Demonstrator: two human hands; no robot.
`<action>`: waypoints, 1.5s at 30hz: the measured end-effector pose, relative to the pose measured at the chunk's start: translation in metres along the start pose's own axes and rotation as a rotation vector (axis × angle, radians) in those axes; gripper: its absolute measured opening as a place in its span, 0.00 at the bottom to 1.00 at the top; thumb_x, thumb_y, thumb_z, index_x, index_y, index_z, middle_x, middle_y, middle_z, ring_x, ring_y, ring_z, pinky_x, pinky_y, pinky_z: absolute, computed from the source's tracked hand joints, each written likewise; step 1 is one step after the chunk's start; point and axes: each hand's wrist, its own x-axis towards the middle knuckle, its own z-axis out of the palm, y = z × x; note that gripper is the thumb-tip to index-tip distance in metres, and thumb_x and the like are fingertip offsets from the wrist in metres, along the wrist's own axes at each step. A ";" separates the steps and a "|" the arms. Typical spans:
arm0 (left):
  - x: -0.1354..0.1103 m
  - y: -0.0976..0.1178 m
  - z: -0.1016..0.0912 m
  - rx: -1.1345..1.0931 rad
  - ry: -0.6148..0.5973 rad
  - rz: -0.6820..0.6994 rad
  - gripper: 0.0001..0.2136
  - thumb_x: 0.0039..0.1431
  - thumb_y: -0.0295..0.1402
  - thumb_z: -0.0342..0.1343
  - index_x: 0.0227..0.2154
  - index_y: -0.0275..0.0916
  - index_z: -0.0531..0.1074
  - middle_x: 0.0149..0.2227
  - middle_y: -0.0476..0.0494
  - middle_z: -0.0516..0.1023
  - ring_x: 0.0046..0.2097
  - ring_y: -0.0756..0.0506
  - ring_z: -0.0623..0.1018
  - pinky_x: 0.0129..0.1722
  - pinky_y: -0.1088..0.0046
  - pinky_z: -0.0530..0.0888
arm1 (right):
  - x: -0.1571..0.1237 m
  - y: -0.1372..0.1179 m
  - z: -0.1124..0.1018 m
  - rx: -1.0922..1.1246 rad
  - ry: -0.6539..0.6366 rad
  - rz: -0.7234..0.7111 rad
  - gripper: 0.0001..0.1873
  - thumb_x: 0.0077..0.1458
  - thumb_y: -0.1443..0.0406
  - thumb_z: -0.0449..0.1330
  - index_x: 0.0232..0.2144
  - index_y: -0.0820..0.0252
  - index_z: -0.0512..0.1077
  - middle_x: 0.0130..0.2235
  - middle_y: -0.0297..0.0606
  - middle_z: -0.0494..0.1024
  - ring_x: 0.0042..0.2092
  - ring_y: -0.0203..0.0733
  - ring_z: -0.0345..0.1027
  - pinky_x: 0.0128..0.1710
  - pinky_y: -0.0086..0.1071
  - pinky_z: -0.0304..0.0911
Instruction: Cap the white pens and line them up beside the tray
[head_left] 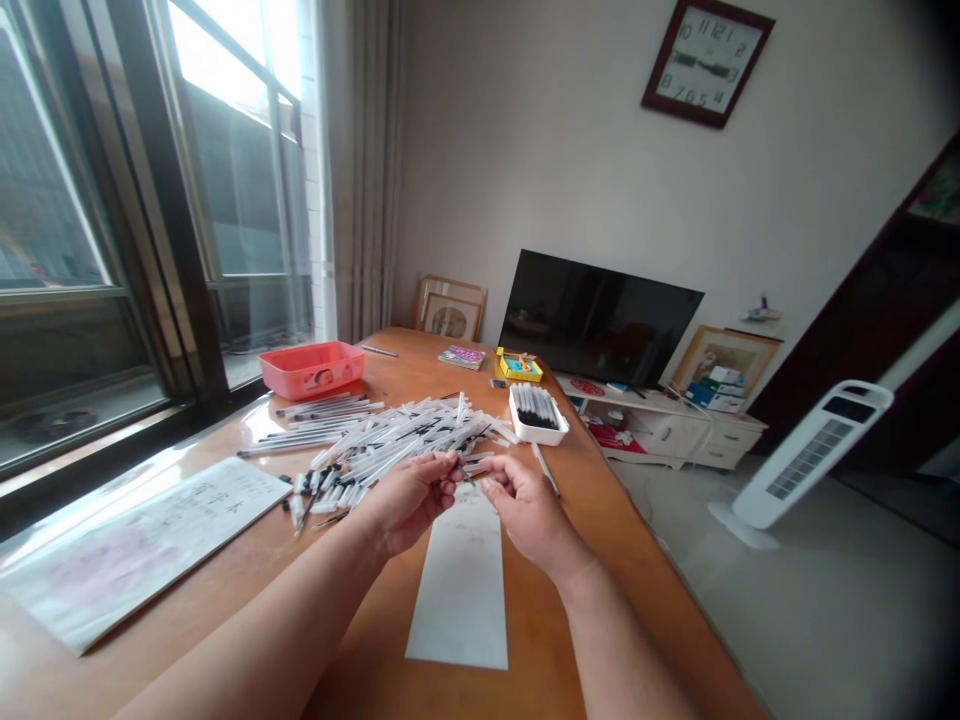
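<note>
Above a strip of white paper (459, 590), my left hand (416, 492) and my right hand (525, 508) meet, fingertips pinched and nearly touching. Between them is a thin dark pen part (468, 472), mostly covered by the fingers, so its exact kind is hard to make out. Just beyond the hands spreads a loose heap of pen parts (405, 430), with clear white barrels and black ends. To the right of the heap, a white plastic box (541, 435) holds many pens (534, 402) with their black ends toward me.
A red plastic bin (315, 370) stands at the back left. On the left lies a notebook (142, 545) with handwriting. A small book (461, 357) and a yellow box (520, 367) are at the table's far end. The table's right edge (645, 525) runs beside my right arm.
</note>
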 end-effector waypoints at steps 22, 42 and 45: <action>0.008 0.001 -0.027 1.468 0.188 0.431 0.05 0.53 0.31 0.55 0.28 0.43 0.76 0.34 0.44 0.77 0.35 0.44 0.74 0.34 0.70 0.64 | 0.004 -0.006 -0.008 0.061 0.489 0.020 0.22 0.66 0.48 0.48 0.37 0.58 0.70 0.40 0.43 0.82 0.31 0.39 0.74 0.29 0.30 0.66; 0.008 0.006 -0.025 1.303 0.222 0.373 0.02 0.53 0.30 0.54 0.29 0.41 0.71 0.26 0.48 0.74 0.29 0.47 0.72 0.29 0.72 0.60 | 0.006 -0.002 -0.015 0.138 0.583 0.012 0.22 0.64 0.47 0.52 0.35 0.58 0.71 0.38 0.41 0.82 0.29 0.39 0.74 0.26 0.30 0.64; 0.004 0.015 -0.020 0.886 0.184 0.366 0.04 0.53 0.32 0.58 0.31 0.39 0.71 0.27 0.50 0.74 0.29 0.48 0.72 0.30 0.74 0.63 | 0.006 -0.003 -0.016 0.156 0.616 0.017 0.22 0.64 0.47 0.52 0.36 0.58 0.71 0.37 0.41 0.82 0.29 0.39 0.74 0.27 0.31 0.65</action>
